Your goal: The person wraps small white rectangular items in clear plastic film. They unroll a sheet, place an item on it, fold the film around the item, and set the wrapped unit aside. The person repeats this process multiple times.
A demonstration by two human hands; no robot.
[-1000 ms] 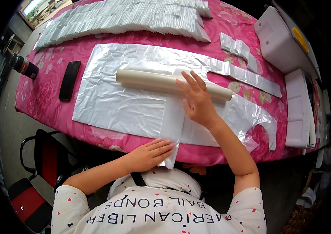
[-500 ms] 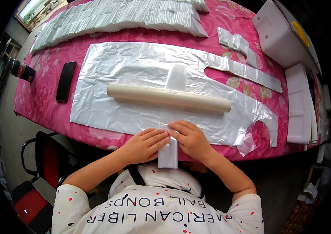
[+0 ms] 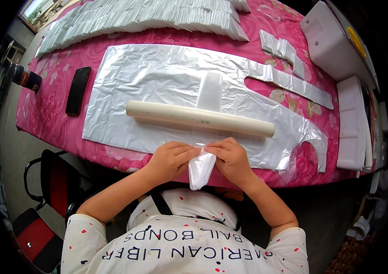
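At the table's near edge my left hand (image 3: 170, 160) and my right hand (image 3: 231, 160) pinch a folded white plastic bag (image 3: 201, 171) between thumbs and fingers. Its lower end hangs bunched and tapered toward my body. Beyond my hands a large white plastic bag with handle loops (image 3: 143, 75) lies spread flat and wrinkled. A cream plastic pipe (image 3: 198, 119) rests crosswise on it. A narrow folded strip of white plastic (image 3: 210, 89) shows on the far side of the pipe, in line with my hands; whether it joins the piece I hold, I cannot tell.
Long rows of folded white bags (image 3: 148, 20) cover the far side of the pink flowered cloth (image 3: 111, 154). A smaller stack (image 3: 278, 46) lies at the far right, near white foam boxes (image 3: 333, 41). At left are a black phone (image 3: 78, 90), a dark bottle (image 3: 25, 77) and chairs (image 3: 57, 182).
My hands have gone from lying with fingers extended on the folded bag to pinching it. Its hanging end has turned from flat and square to bunched and narrow.
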